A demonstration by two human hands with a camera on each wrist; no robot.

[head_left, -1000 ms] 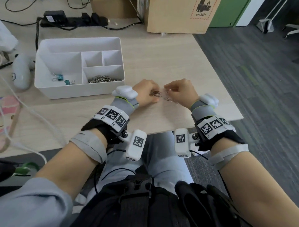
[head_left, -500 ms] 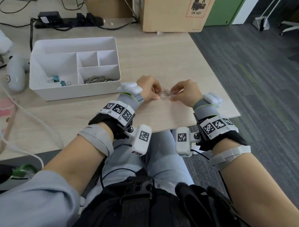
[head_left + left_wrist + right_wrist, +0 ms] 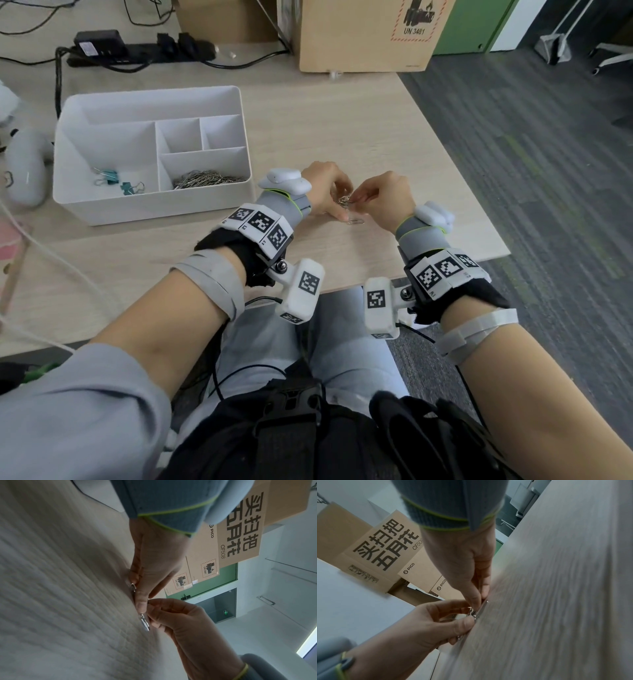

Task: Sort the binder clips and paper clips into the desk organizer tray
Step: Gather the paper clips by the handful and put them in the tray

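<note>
Hands drawn closer than a second ago — paper clips pinched between left hand and right hand, frame centre; one clip lies below. Tray upper left.

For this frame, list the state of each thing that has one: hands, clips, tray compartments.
Left hand: pinches paper clips, fingertips at the desk.
Right hand: pinches the same paper clips.
Held clips: small bunch between both hands.
Loose clip: flat on the desk, below the hands.
Tray: upright on the desk.
Binder clips: two, teal, in the big left compartment.
Clip pile: in the front right compartment.
Two small back compartments: empty.
</note>
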